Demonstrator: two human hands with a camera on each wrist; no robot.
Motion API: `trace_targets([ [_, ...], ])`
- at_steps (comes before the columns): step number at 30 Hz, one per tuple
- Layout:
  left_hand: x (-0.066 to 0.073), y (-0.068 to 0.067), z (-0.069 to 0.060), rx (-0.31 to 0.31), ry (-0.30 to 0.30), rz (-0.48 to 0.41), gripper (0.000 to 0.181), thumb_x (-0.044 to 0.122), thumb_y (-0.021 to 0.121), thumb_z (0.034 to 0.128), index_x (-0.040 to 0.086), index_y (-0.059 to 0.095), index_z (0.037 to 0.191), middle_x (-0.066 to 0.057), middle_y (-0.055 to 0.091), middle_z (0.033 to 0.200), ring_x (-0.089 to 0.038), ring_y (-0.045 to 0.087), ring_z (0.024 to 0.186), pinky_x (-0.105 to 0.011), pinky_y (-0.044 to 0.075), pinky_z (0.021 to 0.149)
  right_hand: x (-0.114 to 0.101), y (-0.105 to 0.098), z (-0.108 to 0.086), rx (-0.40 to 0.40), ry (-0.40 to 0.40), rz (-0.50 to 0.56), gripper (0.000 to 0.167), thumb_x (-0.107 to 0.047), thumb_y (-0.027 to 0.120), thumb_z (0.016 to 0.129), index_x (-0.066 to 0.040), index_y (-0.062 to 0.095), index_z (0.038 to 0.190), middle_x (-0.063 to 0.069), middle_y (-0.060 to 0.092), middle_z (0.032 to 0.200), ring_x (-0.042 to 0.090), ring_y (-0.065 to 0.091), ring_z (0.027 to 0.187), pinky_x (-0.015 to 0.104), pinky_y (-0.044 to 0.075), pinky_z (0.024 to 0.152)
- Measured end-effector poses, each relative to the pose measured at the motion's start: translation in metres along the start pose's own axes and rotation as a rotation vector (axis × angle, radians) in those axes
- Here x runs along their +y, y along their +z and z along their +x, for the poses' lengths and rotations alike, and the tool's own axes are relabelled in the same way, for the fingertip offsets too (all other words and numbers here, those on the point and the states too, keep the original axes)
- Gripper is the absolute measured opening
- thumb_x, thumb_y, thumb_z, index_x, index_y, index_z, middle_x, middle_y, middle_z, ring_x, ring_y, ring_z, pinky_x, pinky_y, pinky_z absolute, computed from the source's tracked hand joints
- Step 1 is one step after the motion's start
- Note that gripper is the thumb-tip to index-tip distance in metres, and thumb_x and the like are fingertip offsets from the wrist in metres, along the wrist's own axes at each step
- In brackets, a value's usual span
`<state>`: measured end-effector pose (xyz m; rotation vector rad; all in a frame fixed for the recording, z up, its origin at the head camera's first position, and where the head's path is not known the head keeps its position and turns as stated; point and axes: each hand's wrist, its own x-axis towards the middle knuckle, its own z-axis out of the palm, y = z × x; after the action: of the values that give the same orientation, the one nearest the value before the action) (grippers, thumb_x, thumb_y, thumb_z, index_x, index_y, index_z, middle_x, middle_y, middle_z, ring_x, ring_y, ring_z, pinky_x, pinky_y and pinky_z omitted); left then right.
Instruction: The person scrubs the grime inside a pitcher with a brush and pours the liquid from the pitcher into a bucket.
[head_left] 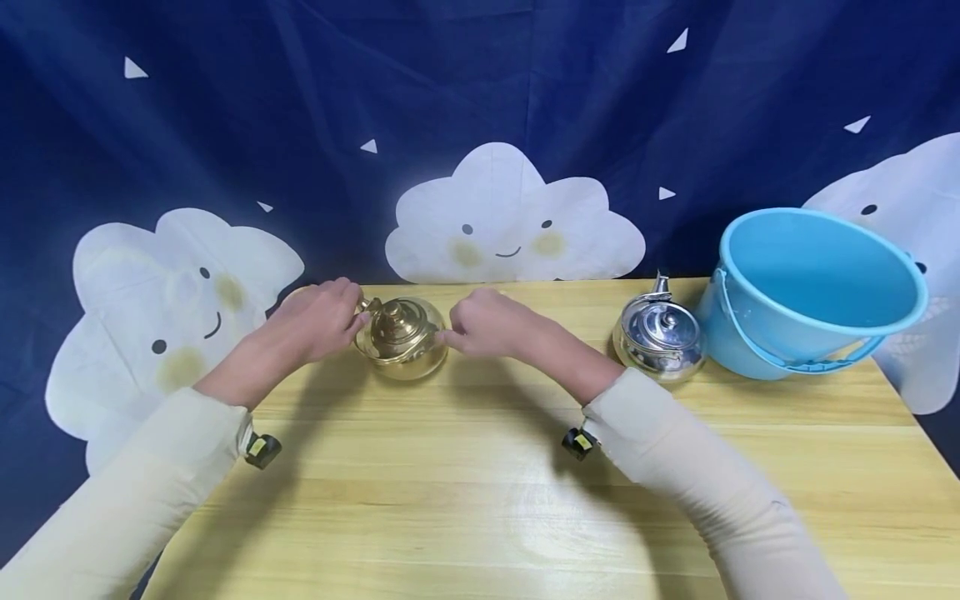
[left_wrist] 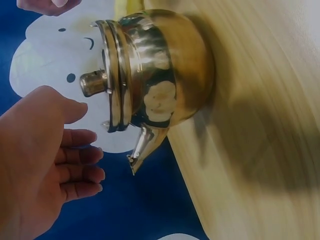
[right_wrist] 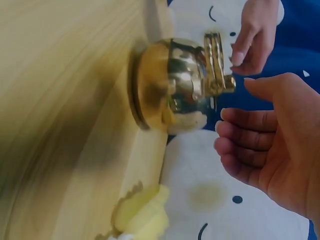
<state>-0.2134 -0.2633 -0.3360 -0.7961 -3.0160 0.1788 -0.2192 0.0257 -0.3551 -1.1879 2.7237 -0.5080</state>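
pale sleeves (head_left: 720,467) reached in from both sides, a small black device (head_left: 578,443) with a yellow patch hanging under each wrist. between the forearms stretched the surface (head_left: 465,467), light wood, carrying their shadows. farther out, the left hand (head_left: 318,312) was partly open, its fingers loosely bent, with hold of nothing; its own wrist view showed a gap between fingertips and metal. opposite, the right hand (head_left: 491,323) was likewise loosely open and held nothing, its thumb and fingers just short of the pot. between the two hands, near the far edge, stood a shiny gold teapot (head_left: 405,354), upright and lidded, its spout pointing toward the left hand. a yellow object (right_wrist: 142,217), blurred, lay near that edge to the right of the pot. well to the right of the right hand sat a silver teapot (head_left: 660,337), just beside a blue bucket (head_left: 817,258). beyond both hands hung a dark blue cloth (head_left: 480,83) with smiling white clouds (head_left: 517,208).
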Motion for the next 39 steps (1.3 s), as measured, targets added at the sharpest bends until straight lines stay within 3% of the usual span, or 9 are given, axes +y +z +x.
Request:
trace_targets([
  [5, -0.003, 0.006, 0.002, 0.003, -0.011, 0.038, 0.032, 0.03, 0.052, 0.1045, 0.001, 0.055, 0.093, -0.011, 0.055, 0.082, -0.031, 0.058, 0.071, -0.049, 0.048, 0.067, -0.008, 0.008, 0.007, -0.016, 0.021, 0.036, 0.048, -0.039, 0.06, 0.103, -0.021, 0.048, 0.061, -0.009, 0.039, 0.052, 0.005, 0.032, 0.046, 0.02, 0.029, 0.046],
  [13, -0.008, 0.013, 0.007, 0.031, -0.012, 0.061, 0.035, 0.032, 0.052, 0.1046, 0.0, 0.054, 0.092, -0.011, 0.054, 0.079, -0.031, 0.058, 0.066, -0.049, 0.048, 0.063, -0.014, 0.017, 0.017, -0.022, 0.057, 0.042, 0.052, -0.045, 0.057, 0.104, -0.022, 0.045, 0.059, -0.01, 0.038, 0.051, 0.006, 0.032, 0.046, 0.021, 0.029, 0.045],
  [17, -0.008, 0.018, 0.012, 0.031, 0.014, 0.063, 0.033, 0.029, 0.051, 0.105, -0.001, 0.054, 0.091, -0.013, 0.055, 0.08, -0.035, 0.061, 0.068, -0.052, 0.052, 0.068, -0.018, 0.022, 0.021, -0.011, 0.066, 0.033, 0.054, -0.045, 0.054, 0.105, -0.022, 0.044, 0.057, -0.009, 0.041, 0.051, 0.008, 0.038, 0.047, 0.022, 0.034, 0.047],
  [23, -0.005, 0.024, 0.018, 0.058, 0.063, 0.059, 0.03, 0.024, 0.05, 0.1062, -0.001, 0.053, 0.09, -0.015, 0.057, 0.08, -0.039, 0.063, 0.073, -0.056, 0.054, 0.074, -0.025, 0.029, 0.026, 0.024, 0.153, 0.003, 0.051, -0.044, 0.05, 0.107, -0.021, 0.048, 0.061, -0.002, 0.054, 0.06, 0.016, 0.056, 0.056, 0.029, 0.048, 0.054],
  [31, -0.007, 0.029, 0.019, 0.133, 0.114, 0.088, 0.021, 0.012, 0.05, 0.1041, 0.001, 0.055, 0.087, -0.014, 0.062, 0.076, -0.037, 0.062, 0.071, -0.053, 0.053, 0.071, -0.038, 0.034, 0.034, 0.069, 0.291, 0.071, 0.047, -0.036, 0.051, 0.107, -0.019, 0.051, 0.063, -0.002, 0.055, 0.06, 0.013, 0.052, 0.052, 0.026, 0.044, 0.046],
  [39, -0.007, 0.031, 0.024, 0.159, 0.164, 0.14, 0.012, 0.002, 0.053, 0.0953, 0.003, 0.058, 0.085, -0.013, 0.065, 0.075, -0.034, 0.062, 0.068, -0.049, 0.053, 0.066, -0.049, 0.045, 0.034, 0.12, 0.34, -0.067, 0.044, -0.028, 0.046, 0.104, -0.02, 0.046, 0.061, -0.001, 0.055, 0.061, 0.016, 0.056, 0.055, 0.027, 0.047, 0.044],
])
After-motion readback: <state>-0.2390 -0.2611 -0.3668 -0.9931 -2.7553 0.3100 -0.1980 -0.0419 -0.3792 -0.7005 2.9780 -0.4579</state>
